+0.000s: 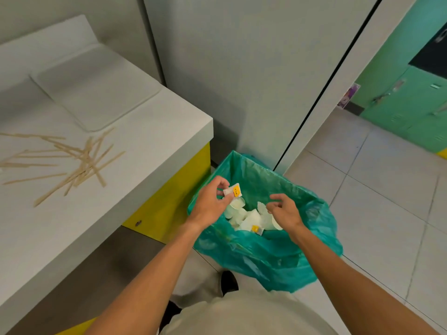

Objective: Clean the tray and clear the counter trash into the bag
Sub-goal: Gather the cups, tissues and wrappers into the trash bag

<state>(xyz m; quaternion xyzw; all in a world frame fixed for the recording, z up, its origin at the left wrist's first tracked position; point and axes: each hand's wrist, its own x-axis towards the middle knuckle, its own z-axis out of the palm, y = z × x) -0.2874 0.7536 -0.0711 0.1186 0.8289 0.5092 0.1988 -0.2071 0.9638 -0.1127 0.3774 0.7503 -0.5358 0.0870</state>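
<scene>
A: State of the left grip [209, 204]?
B: Pinching a packet [233, 191] with a yellow label — held over the open green bag [266, 257], which stands on the floor beside the worktop [150, 146].
A: Right grip [284, 210]?
B: Holds nothing; fingers loosely curled above the cups [251, 217] in the bag.
A: On the worktop?
B: Tray [96, 90] lies flat near the wall — sticks [79, 160] scattered just in front of it.

Pinched in the fingertips of the left hand [208, 206]: a white packet [231, 191] with a yellow label, dark letters turned sideways, apparently "TEA". Lower and to the right of that hand, inside the green bag [266, 257]: a second packet [257, 229] with a similar yellow label, too small to read.
</scene>
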